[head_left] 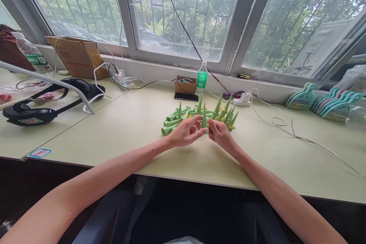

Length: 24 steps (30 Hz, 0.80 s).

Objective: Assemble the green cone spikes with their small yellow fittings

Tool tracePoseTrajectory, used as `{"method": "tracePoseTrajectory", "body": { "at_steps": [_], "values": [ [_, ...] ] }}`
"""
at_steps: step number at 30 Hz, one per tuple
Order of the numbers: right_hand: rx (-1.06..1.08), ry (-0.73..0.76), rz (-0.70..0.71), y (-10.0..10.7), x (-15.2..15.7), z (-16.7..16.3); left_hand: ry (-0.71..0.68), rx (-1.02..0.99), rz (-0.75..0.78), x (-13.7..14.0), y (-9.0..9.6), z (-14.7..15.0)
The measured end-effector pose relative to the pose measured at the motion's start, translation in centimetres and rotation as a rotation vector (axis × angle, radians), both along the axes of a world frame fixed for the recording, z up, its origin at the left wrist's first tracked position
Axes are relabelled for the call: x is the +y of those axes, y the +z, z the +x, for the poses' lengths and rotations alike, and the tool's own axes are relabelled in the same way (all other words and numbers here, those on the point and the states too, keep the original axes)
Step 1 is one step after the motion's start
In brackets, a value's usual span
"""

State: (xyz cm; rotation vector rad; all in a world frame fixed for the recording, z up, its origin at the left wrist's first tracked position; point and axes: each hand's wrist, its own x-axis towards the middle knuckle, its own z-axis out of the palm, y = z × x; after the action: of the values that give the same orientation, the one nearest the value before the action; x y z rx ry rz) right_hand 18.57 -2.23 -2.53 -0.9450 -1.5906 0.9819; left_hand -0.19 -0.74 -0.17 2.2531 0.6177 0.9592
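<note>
I see one slim green cone (pixel 204 119), tip up; green tubes (pixel 170 123) lie heaped toward its nine o'clock, more cones (pixel 217 107) toward two.

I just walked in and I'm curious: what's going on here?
Someone is working at a pale, smooth-topped table around one slim, pointed green cone. The left hand has its thumb and fingers near the cone, and the right hand is curled close beside its lower end. It's hard to tell how firmly either holds it. Just beyond lies a pile of round green tubes, more pointed green cones and small yellow pieces.
</note>
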Motion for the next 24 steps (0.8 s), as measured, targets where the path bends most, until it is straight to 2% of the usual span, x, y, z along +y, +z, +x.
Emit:
{"method": "tracePoseTrajectory", "body": {
  "at_steps": [9,16,24],
  "values": [
    [0.046,-0.002,-0.038,0.2,0.2,0.3,-0.017,0.075,0.110,0.8,-0.9,0.0],
    [0.099,0.007,-0.066,0.7,0.0,0.1,0.089,0.156,0.363,1.5,-2.0,-0.2],
    [0.133,0.012,-0.082,0.8,0.1,0.0,0.110,0.198,0.426,1.2,-1.7,-0.2]
  ]
}}
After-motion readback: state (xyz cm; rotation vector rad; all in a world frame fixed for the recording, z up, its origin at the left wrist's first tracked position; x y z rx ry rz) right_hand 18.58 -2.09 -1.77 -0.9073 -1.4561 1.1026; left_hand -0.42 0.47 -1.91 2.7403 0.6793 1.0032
